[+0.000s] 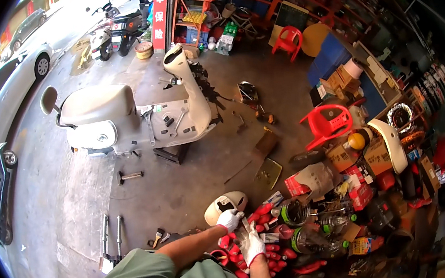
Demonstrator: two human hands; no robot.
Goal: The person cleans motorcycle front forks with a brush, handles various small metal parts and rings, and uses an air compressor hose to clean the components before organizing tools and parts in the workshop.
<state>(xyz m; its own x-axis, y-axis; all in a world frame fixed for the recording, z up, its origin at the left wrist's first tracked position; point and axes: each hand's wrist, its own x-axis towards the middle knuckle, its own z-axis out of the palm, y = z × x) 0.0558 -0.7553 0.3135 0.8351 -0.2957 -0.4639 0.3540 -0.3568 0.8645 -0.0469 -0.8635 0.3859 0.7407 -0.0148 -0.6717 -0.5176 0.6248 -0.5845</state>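
Both my hands wear white work gloves and are close together at the lower middle. My left hand (229, 220) is closed at the near edge of a cream rounded shell (215, 210) with a dark opening. What its fingers hold, if anything, is too small to tell. Just to its right, my right hand (252, 246) has its fingers stretched out toward the left one, above a pile of red-capped bottles (264, 217). Up and to the left stands a cream scooter (97, 105), partly stripped at its front, with a wrench (179, 122) and small parts on its footboard.
A hammer (130, 176) and a brush (156, 237) lie on the floor, near two fork tubes (119, 232). Right of my hands are clear plastic jugs (305, 240) and cardboard boxes (377, 156). A red chair (328, 125) and a shallow tray (268, 173) stand farther off.
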